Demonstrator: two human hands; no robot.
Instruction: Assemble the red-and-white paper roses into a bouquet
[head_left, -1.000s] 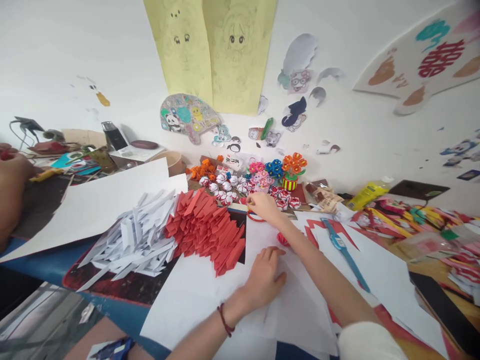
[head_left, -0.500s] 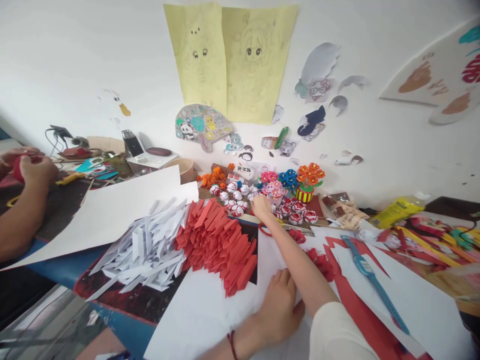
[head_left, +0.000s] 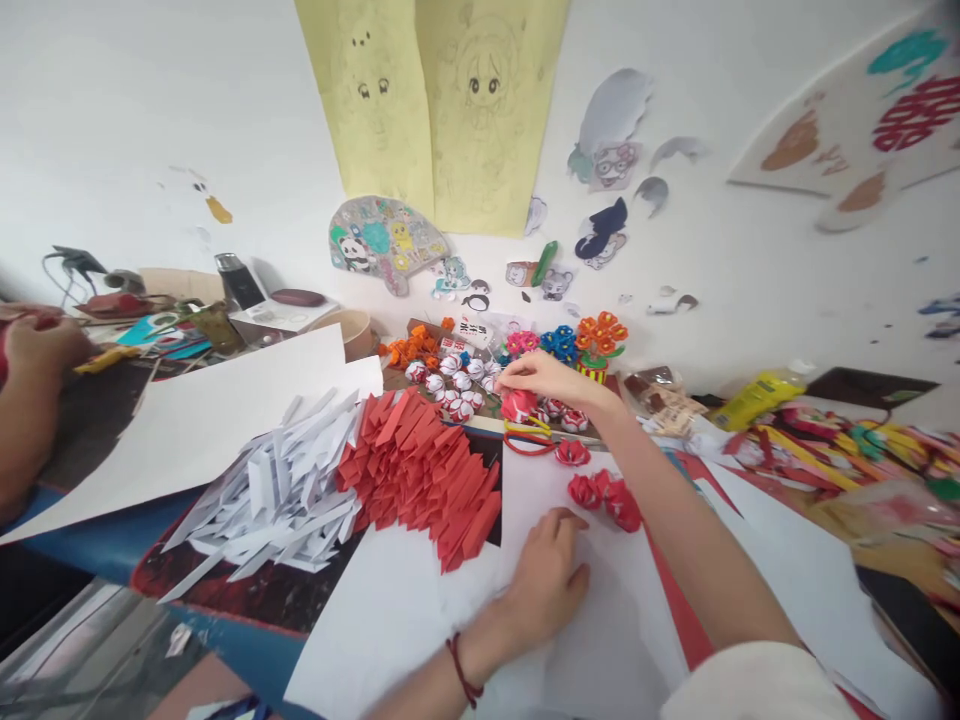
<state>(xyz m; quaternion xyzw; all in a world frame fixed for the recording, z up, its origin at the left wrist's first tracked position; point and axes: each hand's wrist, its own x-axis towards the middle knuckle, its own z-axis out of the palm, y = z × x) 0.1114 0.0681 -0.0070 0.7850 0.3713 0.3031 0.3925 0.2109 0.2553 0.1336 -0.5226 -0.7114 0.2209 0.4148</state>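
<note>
My right hand [head_left: 551,380] is at the back of the work area, its fingers closed on the top of a red paper flower [head_left: 519,405]. Just below it lie scissors with red and yellow handles [head_left: 529,440]. My left hand [head_left: 544,570], fingers apart and holding nothing, rests on a white paper sheet [head_left: 592,620]. Several red paper flowers [head_left: 604,495] lie between my left hand and right forearm. Left of my hands are a heap of folded red paper pieces [head_left: 427,470] and one of white paper strips [head_left: 289,490]. White-and-red paper balls [head_left: 454,380] sit beside my right hand.
Orange flowers [head_left: 600,335] in a striped pot stand by the wall. A yellow bottle [head_left: 761,395] lies at the right among ribbons. Another person's hand [head_left: 49,345] is at the far left, past a large white sheet [head_left: 225,410].
My right hand has lifted from a lowered fist; a red paper flower now shows under its fingers. My right forearm now covers the blue watch-like strap. The view has shifted slightly.
</note>
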